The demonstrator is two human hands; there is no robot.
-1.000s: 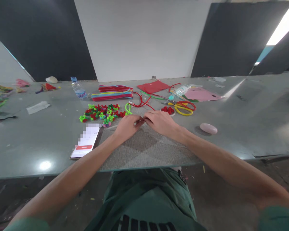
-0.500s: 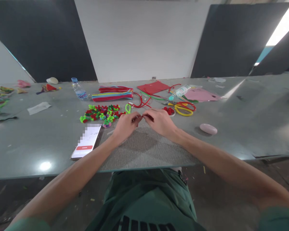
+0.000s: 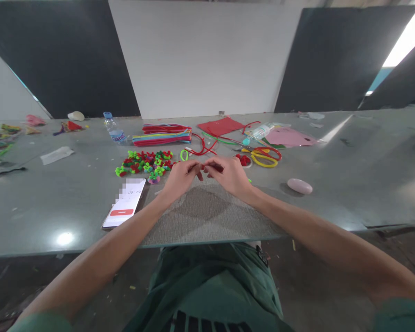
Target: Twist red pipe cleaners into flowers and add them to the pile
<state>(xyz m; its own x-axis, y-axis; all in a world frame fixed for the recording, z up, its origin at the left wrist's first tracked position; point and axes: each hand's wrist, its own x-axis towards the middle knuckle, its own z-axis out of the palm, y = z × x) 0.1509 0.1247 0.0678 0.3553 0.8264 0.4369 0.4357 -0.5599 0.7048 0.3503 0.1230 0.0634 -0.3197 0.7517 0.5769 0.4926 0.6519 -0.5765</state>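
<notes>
My left hand [image 3: 181,176] and my right hand [image 3: 230,175] meet fingertip to fingertip above a grey woven mat [image 3: 207,216], both pinched on a short red pipe cleaner piece [image 3: 217,168]. Just beyond the left hand lies a pile of small red and green curled pieces [image 3: 143,163]. A green loop [image 3: 183,155] and loose red pipe cleaners [image 3: 202,146] lie behind the hands. A small dish of red pieces [image 3: 242,159] sits past my right hand.
A phone [image 3: 125,208] lies left of the mat. Further back are a bundle of coloured pipe cleaners [image 3: 161,137], a water bottle [image 3: 112,127], red felt [image 3: 220,125], yellow and red scissors [image 3: 262,156], a glue bottle [image 3: 257,133], pink paper [image 3: 287,136] and a pink oval object [image 3: 299,186].
Both hands have lifted slightly and shifted away from me, staying pinched together. A red piece now shows between the right fingers.
</notes>
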